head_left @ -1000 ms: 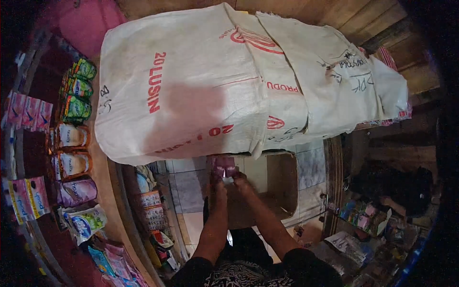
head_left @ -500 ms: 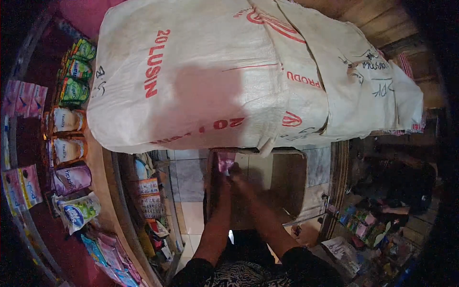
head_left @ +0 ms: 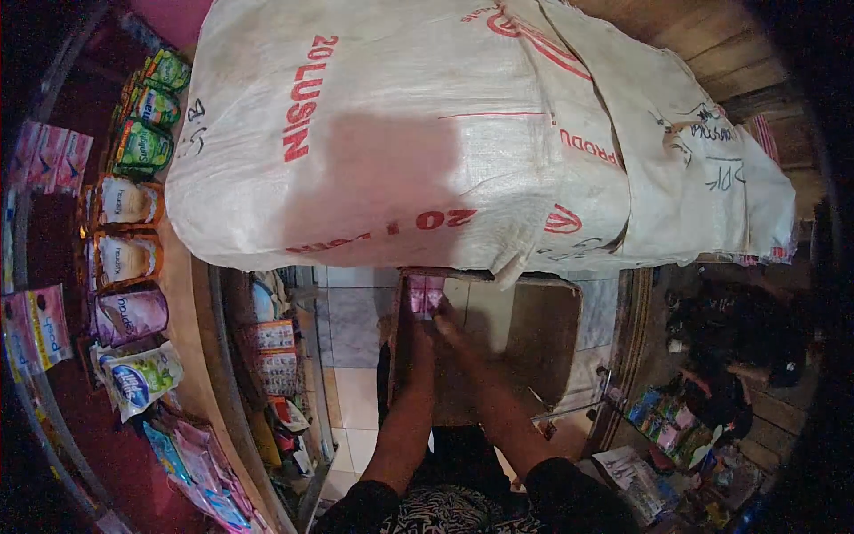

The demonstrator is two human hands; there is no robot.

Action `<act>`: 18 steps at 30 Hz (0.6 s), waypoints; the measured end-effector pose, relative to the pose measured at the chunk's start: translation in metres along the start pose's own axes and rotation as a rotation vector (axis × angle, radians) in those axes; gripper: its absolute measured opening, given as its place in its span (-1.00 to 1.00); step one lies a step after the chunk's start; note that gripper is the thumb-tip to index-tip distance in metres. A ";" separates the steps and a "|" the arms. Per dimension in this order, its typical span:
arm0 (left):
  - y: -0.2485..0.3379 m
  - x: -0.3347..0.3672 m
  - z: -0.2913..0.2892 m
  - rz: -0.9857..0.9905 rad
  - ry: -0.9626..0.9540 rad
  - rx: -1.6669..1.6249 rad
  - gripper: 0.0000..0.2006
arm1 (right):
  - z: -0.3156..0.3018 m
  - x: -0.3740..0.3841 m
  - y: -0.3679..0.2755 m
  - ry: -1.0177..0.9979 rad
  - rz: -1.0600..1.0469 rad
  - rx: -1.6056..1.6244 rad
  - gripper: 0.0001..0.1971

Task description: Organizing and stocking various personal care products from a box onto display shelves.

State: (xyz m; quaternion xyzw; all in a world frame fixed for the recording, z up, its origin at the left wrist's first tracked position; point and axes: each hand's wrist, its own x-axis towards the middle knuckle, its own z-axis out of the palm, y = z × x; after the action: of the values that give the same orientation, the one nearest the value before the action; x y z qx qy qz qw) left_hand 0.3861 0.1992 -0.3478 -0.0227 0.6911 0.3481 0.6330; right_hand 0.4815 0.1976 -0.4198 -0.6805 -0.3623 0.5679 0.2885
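Observation:
Both my forearms reach down into an open cardboard box, below the overhanging edge of a big white sack. In the box's far left corner is a pink pack, with pale marks across it. My left hand is at the pack's near edge, its fingers closed about the lower left part. Close beside it, my right hand grips the pack's lower right side. The fingers are small and dim, and partly hidden by the hands themselves.
The stuffed white woven sack with red print spans the upper view. Shelves at left carry green pouches, orange pouches and a purple pouch. Small goods lie at the lower right, near a dark bag-like shape.
The view has shifted slightly, so the sack sits a little more to the right. The pink pack, blurred before, now shows more clearly in the box corner, with both hands still at it.

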 end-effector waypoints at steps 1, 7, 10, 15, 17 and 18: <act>0.001 0.000 -0.001 0.001 0.001 -0.003 -0.56 | 0.002 0.002 0.001 -0.017 0.049 -0.275 -0.45; 0.002 -0.006 -0.001 0.018 0.003 -0.004 -0.53 | 0.010 -0.009 -0.013 0.305 -0.045 -0.085 -0.47; 0.004 -0.011 0.000 0.019 0.001 -0.006 -0.52 | 0.001 -0.011 -0.008 0.158 0.011 -0.042 -0.53; 0.010 -0.021 0.002 0.030 0.002 -0.022 -0.49 | -0.009 0.010 0.064 0.238 -0.336 -0.031 -0.61; 0.012 -0.023 0.002 0.033 0.004 -0.025 -0.48 | -0.011 0.020 0.091 0.204 -0.538 -0.036 -0.57; 0.013 -0.024 0.002 0.036 0.008 -0.027 -0.48 | -0.009 0.023 0.098 0.204 -0.462 0.043 -0.57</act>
State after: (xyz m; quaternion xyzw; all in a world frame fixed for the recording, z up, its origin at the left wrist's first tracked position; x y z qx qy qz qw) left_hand 0.3864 0.2001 -0.3205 -0.0200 0.6891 0.3688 0.6235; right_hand 0.5090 0.1612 -0.5098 -0.6272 -0.4650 0.4227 0.4601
